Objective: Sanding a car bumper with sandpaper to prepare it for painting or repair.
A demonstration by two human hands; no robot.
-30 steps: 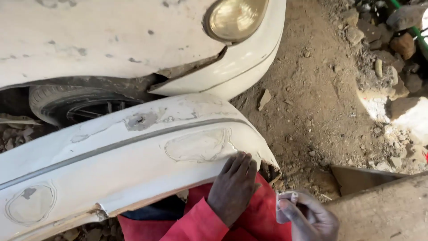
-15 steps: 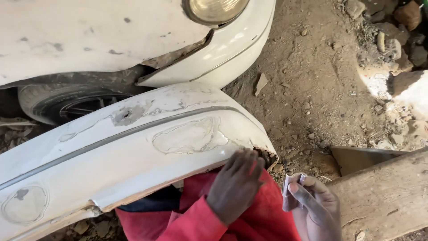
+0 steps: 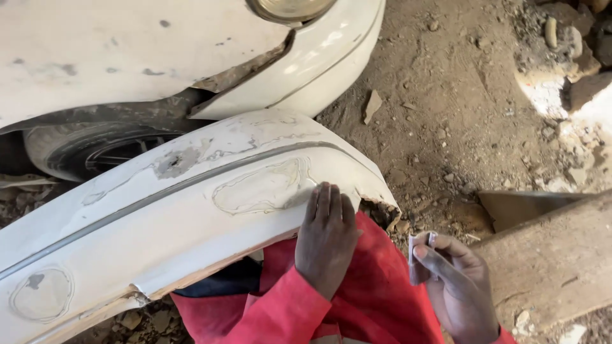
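A detached white car bumper [image 3: 159, 216] lies across my lap, with sanded filler patches and a grey trim line along it. My left hand [image 3: 326, 236] rests flat on its right end, fingertips touching the oval filler patch [image 3: 261, 188]. My right hand [image 3: 452, 283] is off the bumper to the right, fingers pinched on a small folded piece of grey sandpaper [image 3: 417, 255]. My red sleeves and red clothing [image 3: 370, 299] fill the space beneath both hands.
A white car [image 3: 159, 57] with a headlamp [image 3: 290, 7] and a front wheel [image 3: 95, 153] stands behind the bumper. Dirt ground with stones [image 3: 459, 121] lies to the right. A wooden plank [image 3: 554, 261] sits beside my right hand.
My left hand has slid up from the bumper's lower edge onto the filler patch. My right hand has risen further into view with the sandpaper. The camera has tilted down.
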